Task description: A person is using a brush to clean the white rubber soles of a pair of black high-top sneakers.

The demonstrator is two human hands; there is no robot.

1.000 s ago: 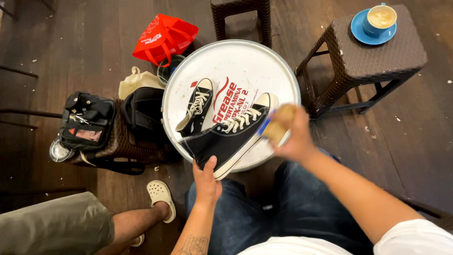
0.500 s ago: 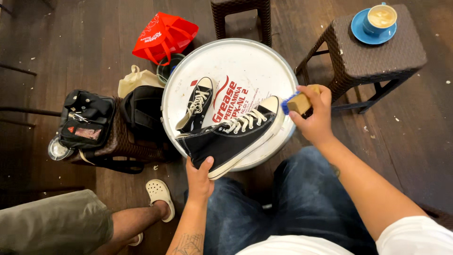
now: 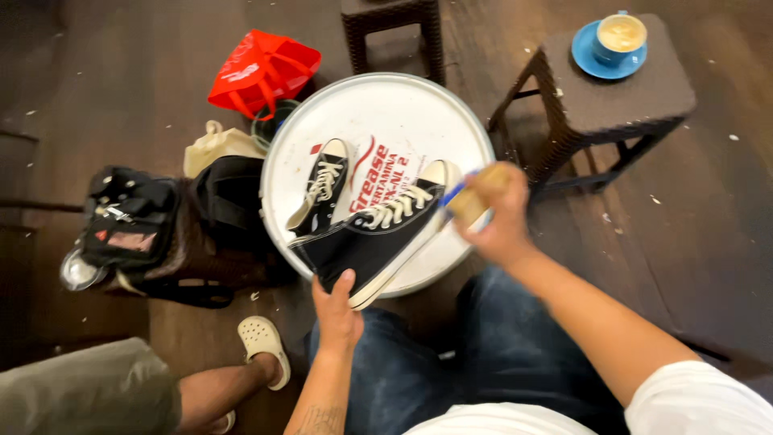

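Note:
My left hand [image 3: 336,310] grips the heel of a black high-top sneaker [image 3: 374,240] with white laces, held tilted over the near edge of a round white drum lid [image 3: 403,109]. My right hand [image 3: 498,213] holds a tan brush [image 3: 473,197] with a blue part against the sneaker's white toe cap; the hand is blurred. A second black sneaker [image 3: 322,192] lies on the lid to the left, toe pointing away from me.
A blue cup of coffee [image 3: 617,36] sits on a dark wicker stool [image 3: 636,101] at the far right. Another stool [image 3: 392,20] stands behind the lid. A red bag [image 3: 262,68], a cream bag [image 3: 216,145] and black bags [image 3: 133,217] lie left. Another person's leg in a white clog [image 3: 262,346] is near left.
My right hand with the brush swept right along the sneaker's toe, then back left to the toe cap. My left hand kept hold of the heel.

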